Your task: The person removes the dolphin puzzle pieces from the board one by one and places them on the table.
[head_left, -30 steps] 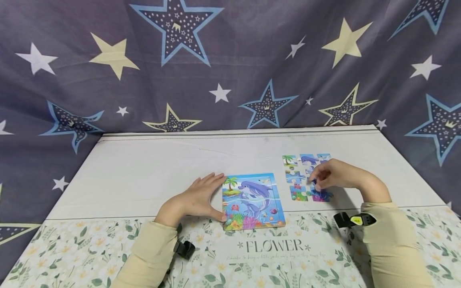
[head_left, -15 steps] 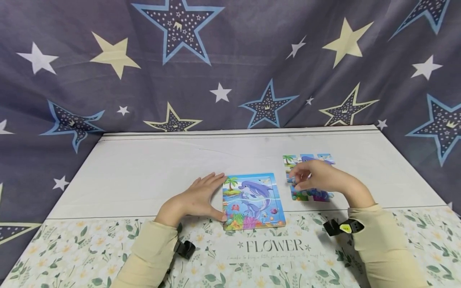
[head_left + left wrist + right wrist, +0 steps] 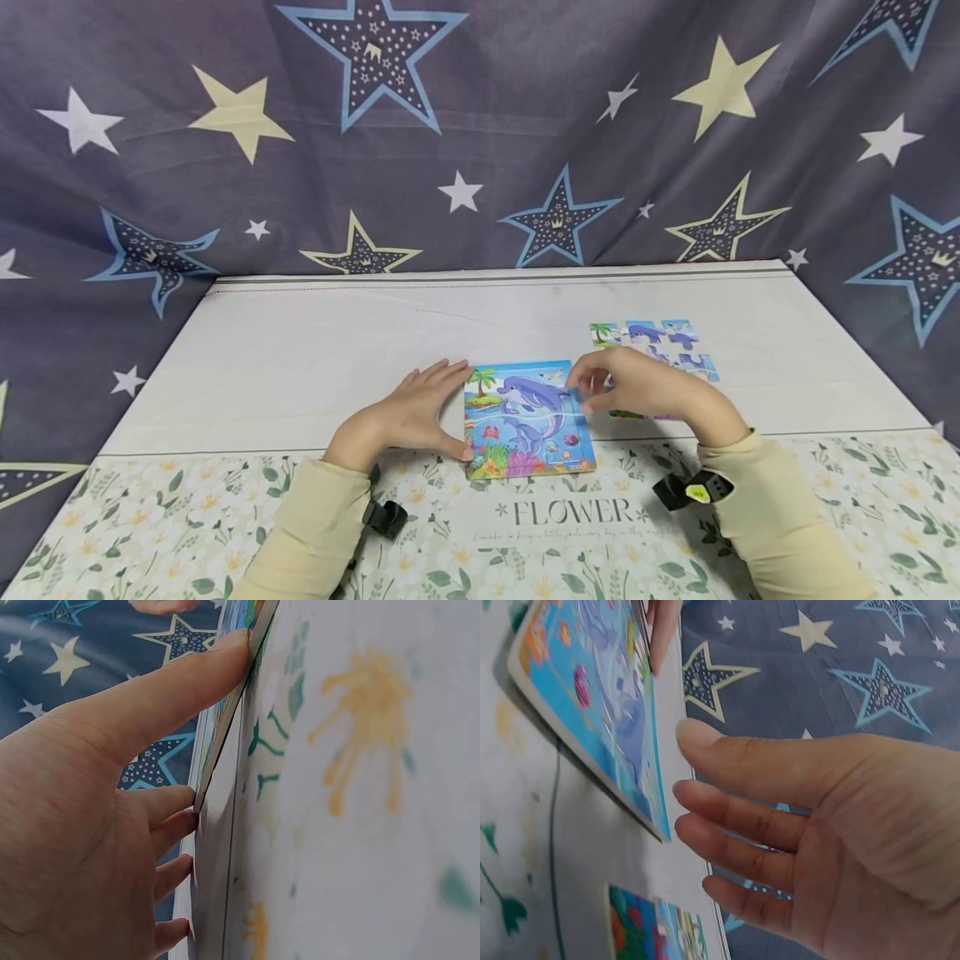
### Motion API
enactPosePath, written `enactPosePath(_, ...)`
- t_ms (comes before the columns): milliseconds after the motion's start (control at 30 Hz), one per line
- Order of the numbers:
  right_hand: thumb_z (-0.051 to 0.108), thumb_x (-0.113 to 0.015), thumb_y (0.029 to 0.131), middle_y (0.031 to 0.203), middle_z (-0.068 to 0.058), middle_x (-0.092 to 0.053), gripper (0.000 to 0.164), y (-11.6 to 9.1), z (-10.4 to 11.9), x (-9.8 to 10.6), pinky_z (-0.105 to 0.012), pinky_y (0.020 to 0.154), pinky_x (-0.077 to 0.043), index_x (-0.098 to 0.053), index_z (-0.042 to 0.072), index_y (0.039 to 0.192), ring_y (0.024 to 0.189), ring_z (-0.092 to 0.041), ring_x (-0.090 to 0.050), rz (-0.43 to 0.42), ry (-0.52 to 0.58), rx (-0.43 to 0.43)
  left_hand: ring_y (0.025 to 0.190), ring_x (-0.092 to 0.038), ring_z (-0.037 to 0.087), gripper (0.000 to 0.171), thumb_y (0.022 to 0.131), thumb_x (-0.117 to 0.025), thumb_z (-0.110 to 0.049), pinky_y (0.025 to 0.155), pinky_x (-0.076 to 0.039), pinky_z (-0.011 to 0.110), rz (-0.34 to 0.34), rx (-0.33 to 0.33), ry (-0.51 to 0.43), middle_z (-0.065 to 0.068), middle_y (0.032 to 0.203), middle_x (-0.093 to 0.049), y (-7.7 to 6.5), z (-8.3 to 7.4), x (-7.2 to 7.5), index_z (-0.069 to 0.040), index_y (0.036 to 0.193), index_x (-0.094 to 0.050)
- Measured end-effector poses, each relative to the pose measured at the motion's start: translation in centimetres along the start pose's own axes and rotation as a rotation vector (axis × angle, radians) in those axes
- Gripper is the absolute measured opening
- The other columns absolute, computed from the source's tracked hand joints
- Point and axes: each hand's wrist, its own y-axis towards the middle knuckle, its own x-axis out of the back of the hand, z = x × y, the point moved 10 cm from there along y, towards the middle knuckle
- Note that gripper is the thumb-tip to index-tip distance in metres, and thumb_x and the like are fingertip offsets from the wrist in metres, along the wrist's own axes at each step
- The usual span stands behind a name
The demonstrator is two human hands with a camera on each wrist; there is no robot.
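A square jigsaw board (image 3: pixel 528 417) with a dolphin, palm and coral picture lies near the middle of the table. My left hand (image 3: pixel 405 414) rests along its left side, fingers spread, the thumb (image 3: pixel 217 664) at the near left corner and a fingertip at the far one. At the opposite side is my right hand (image 3: pixel 648 387), its fingertips right by the board's right edge. Nothing sits between the right thumb (image 3: pixel 742 757) and fingers in the right wrist view. Loose jigsaw pieces (image 3: pixel 681 332), laid out in rows, lie behind and partly under the right hand, which hides several.
A white and floral cloth (image 3: pixel 337 325) covers the table, with FLOWER printed in front of the board. Behind it hangs a dark star-patterned curtain (image 3: pixel 480 125). Each wrist wears a black strap with a small camera.
My right hand has moved left from the loose pieces to the board's right edge, uncovering some pieces at the right. The left hand and the board have stayed put.
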Motion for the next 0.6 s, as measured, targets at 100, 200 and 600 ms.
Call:
enactPosePath(100, 0.006, -0.075, 0.087, 0.095, -0.001, -0.064, 0.023, 0.3, 0.5, -0.5, -0.030, 0.067, -0.053, -0.069, 0.007, 0.110, 0.084, -0.014, -0.059, 0.004, -0.003, 0.011, 0.151, -0.008, 0.034, 0.119, 0.067, -0.086, -0.051, 0.119, -0.002, 0.057, -0.001, -0.004, -0.003, 0.011, 0.164, -0.018, 0.0, -0.1, 0.0, -0.007, 0.158, -0.023)
enactPosePath(200, 0.007, -0.077, 0.086, 0.100, -0.001, -0.066, 0.024, 0.6, 1.0, -1.1, -0.029, 0.073, -0.054, -0.069, 0.007, 0.109, 0.086, -0.012, -0.060, 0.011, -0.021, 0.025, 0.151, -0.007, 0.033, 0.118, 0.068, -0.086, -0.051, 0.119, -0.001, 0.057, 0.002, -0.003, 0.002, 0.011, 0.164, -0.018, 0.0, 0.0, 0.0, -0.008, 0.158, -0.023)
enactPosePath(600, 0.009, -0.078, 0.086, 0.094, 0.004, -0.064, 0.025, 0.9, 2.2, -3.0, -0.028, 0.071, -0.052, -0.069, 0.011, 0.109, 0.083, -0.009, -0.058, 0.059, -0.061, 0.026, 0.151, -0.007, 0.033, 0.117, 0.068, -0.086, -0.051, 0.119, -0.001, 0.058, 0.000, -0.003, -0.003, 0.010, 0.164, -0.018, 0.0, -0.1, 0.1, -0.008, 0.158, -0.024)
